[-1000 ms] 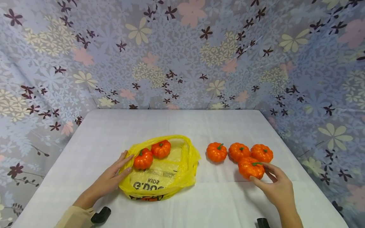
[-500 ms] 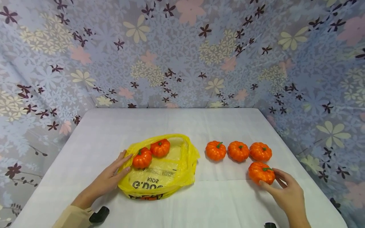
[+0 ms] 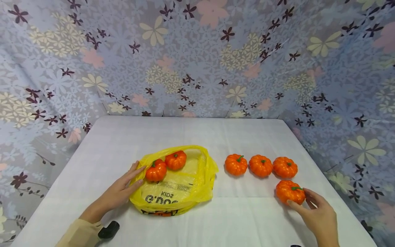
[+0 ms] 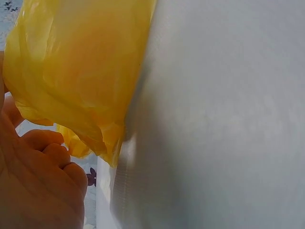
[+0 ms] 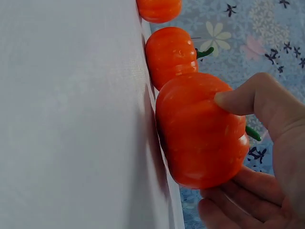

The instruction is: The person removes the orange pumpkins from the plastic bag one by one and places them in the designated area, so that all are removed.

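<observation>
On the right of the table, my right hand (image 3: 321, 212) grips a small orange toy pumpkin (image 3: 290, 192) with a green stem. In the right wrist view, the thumb (image 5: 238, 99) presses one side and the fingers lie under the other. My left hand (image 3: 118, 192) holds the left rim of a yellow plastic bag (image 3: 203, 181) with thumb and fingertips. The bag lies with its mouth spread, two pumpkins (image 3: 155, 170) inside by its left and back walls. Its yellow film (image 4: 81, 71) fills the upper left of the left wrist view, beside curled fingers.
Behind the held pumpkin, a row of three pumpkins (image 3: 260, 166) stands right of the bag. White cloth (image 3: 240, 219) covers the table. A floral curtain (image 3: 197, 68) surrounds the back and sides. A black device (image 3: 108, 230) sits at the left wrist.
My right hand has moved right and toward me with its pumpkin, away from the row of three. The left hand stays at the bag's rim.
</observation>
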`<state>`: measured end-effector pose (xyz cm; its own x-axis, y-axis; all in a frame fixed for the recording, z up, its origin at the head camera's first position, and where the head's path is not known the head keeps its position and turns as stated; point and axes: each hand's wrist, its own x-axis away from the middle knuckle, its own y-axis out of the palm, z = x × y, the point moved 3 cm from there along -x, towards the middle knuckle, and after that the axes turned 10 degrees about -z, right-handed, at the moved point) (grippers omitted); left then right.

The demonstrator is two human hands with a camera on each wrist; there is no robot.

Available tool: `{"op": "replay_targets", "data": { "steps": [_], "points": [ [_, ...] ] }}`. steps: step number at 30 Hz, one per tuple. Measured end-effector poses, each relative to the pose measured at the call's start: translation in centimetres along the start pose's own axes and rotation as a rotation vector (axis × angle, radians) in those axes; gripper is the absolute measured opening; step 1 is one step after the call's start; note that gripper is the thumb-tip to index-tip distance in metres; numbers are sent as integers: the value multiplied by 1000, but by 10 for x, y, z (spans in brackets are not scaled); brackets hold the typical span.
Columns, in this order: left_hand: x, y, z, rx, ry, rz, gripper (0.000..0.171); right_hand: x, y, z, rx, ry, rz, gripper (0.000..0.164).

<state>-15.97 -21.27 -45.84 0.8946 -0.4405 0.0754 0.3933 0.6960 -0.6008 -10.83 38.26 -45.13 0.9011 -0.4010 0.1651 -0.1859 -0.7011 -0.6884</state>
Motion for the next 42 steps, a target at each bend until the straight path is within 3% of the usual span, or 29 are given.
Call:
{"op": "replay_targets", "data": {
  "steps": [16,28,34,42],
  "points": [
    [2,2,1,16,-11,-6,56,-2,1,3,6,95,-37,98],
    [2,2,1,6,-9,-4,55,-2,2,-2,104,103,-53,100],
    [4,0,1,5,-11,0,55,1,0,-11,183,83,-103,99],
    [2,1,1,4,-18,-4,56,1,-3,-11,183,69,-135,116]
  ]
}}
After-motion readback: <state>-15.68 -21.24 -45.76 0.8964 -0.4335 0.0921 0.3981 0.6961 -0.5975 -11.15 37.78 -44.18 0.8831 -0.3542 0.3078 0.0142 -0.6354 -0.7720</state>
